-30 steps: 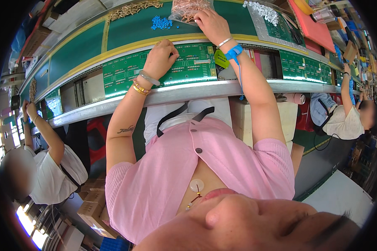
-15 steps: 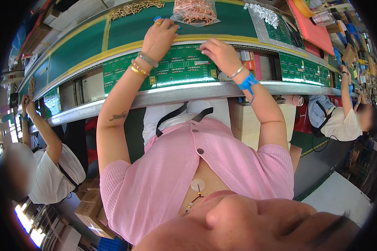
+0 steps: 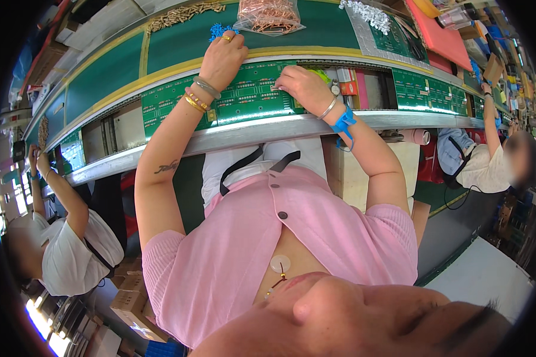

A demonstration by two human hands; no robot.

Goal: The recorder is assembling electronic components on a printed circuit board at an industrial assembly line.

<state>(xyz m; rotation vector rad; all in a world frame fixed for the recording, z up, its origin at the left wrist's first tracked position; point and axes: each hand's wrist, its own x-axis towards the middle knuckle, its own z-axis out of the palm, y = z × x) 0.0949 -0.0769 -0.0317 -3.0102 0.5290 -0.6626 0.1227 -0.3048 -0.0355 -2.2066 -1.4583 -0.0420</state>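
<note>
A green circuit board (image 3: 244, 98) dotted with rows of small parts lies in the rail in front of me. My right hand (image 3: 307, 89) is over its right end, thumb and fingers pinched close to the surface; whatever they hold is too small or hidden to name. Beyond the board's far edge, my left hand (image 3: 225, 59) has its fingers curled together beside a small heap of blue components (image 3: 220, 31). What lies inside those fingers is hidden.
A clear bag of copper-coloured parts (image 3: 269, 15) sits behind the blue heap. Tan parts (image 3: 184, 15) lie at the far left, white parts (image 3: 369, 16) at the far right. More green boards (image 3: 429, 92) stand along the rail. One co-worker (image 3: 77, 244) is left, another (image 3: 485, 163) right.
My right hand has come down and left onto the board. My left hand has drawn slightly nearer, and more of the blue heap shows. The board has shifted a little left in view.
</note>
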